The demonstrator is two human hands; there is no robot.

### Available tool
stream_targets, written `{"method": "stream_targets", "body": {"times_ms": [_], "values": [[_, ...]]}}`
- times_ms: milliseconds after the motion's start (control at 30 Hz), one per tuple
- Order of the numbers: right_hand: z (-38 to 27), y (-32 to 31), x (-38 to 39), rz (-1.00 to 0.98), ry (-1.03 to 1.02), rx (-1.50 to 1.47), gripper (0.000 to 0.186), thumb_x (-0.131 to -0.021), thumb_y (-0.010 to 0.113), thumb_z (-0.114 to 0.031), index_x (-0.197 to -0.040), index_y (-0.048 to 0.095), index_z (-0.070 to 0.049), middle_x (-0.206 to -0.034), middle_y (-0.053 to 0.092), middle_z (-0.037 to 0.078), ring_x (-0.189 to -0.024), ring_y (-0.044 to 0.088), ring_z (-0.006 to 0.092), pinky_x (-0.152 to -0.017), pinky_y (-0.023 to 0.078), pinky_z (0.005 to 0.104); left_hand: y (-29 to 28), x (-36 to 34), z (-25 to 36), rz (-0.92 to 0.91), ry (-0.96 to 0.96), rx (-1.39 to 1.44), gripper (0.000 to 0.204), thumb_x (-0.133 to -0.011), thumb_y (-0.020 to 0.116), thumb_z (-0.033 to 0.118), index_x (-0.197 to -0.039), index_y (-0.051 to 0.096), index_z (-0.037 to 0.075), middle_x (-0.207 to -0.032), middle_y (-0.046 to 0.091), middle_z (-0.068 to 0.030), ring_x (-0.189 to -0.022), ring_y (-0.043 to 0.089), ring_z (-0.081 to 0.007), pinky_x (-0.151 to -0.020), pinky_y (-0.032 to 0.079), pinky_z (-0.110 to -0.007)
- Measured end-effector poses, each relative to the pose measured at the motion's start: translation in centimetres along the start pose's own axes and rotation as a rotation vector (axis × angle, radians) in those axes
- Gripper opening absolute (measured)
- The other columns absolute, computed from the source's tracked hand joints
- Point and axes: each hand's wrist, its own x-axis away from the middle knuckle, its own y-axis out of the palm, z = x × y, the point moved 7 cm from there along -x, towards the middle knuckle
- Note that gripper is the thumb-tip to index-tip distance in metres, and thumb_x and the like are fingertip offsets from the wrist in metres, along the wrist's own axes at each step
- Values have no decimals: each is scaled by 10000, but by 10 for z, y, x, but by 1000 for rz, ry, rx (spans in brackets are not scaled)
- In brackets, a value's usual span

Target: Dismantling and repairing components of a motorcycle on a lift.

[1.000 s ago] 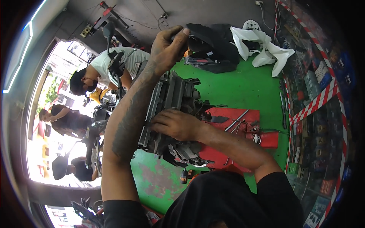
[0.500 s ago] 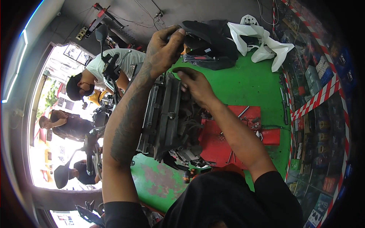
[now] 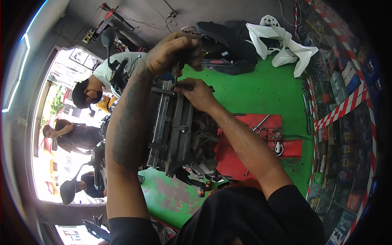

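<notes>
My left hand is closed and slightly blurred, wrapped around a screwdriver whose shaft points down. Below it stands a black motorcycle assembly with ribbed plastic and metal parts; the screwdriver's tip meets its far end. Close beside that tip, my right hand has its thumb and fingers pressed together at the assembly's edge. Whatever lies between those fingertips is too small to make out.
A red mat with several tools lies right of the assembly on the green floor. Black bodywork and white fairings lie at the back. A person in a light shirt bends at the left; a glass display case stands right.
My left hand has come slightly down and left, bringing the screwdriver upright over the assembly. My right hand has shifted left and down, closing its fingers near the tip.
</notes>
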Motion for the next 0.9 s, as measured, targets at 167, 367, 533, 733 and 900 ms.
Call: {"method": "stream_targets", "body": {"times_ms": [167, 367, 533, 733, 900], "values": [[12, -16, -7, -5, 31, -339, 300, -930, 758, -230, -1172, 738, -53, -808, 681, 12, -758, 608, 97, -734, 501, 286, -10, -2, -12, 494, -123, -241, 404, -1032, 524, 395, -925, 608, 14, -607, 512, 13, -522, 477, -95, -485, 374, -267], [30, -58, 2, 194, 290, -1042, 413, -943, 403, -79, -1313, 585, -60, -864, 535, 9, -623, 400, 111, -599, 412, 286, -4, 20, 5, 710, 52, -428, 479, -1072, 489, 473, -1269, 581, 45, -820, 582, -34, -722, 531, -105, -654, 440, -298], [20, -68, 13, 312, 395, -787, 406, -923, 428, -94, -1284, 607, -48, -899, 581, 17, -652, 427, 101, -594, 401, 265, -9, 25, 13, 574, -255, -482, 425, -990, 663, 367, -1192, 596, 0, -1008, 693, -138, -835, 676, -190, -729, 555, -333], [10, -51, 5, 60, 382, -518, 280, -951, 536, -141, -1142, 707, -29, -1099, 684, 64, -780, 548, 96, -660, 462, 268, -14, 31, 2, 812, 18, -522, 481, -891, 805, 347, -1090, 595, -37, -937, 688, -148, -843, 668, -208, -745, 542, -338], [-29, -25, 2, 38, -75, -98, 350, -896, 791, -242, -1164, 724, -26, -1075, 743, 59, -1009, 676, 161, -934, 490, 309, -12, 27, -6, 744, 98, -199, 427, -987, 700, 312, -1240, 542, 7, -861, 624, -36, -737, 585, -129, -633, 482, -257]]}}
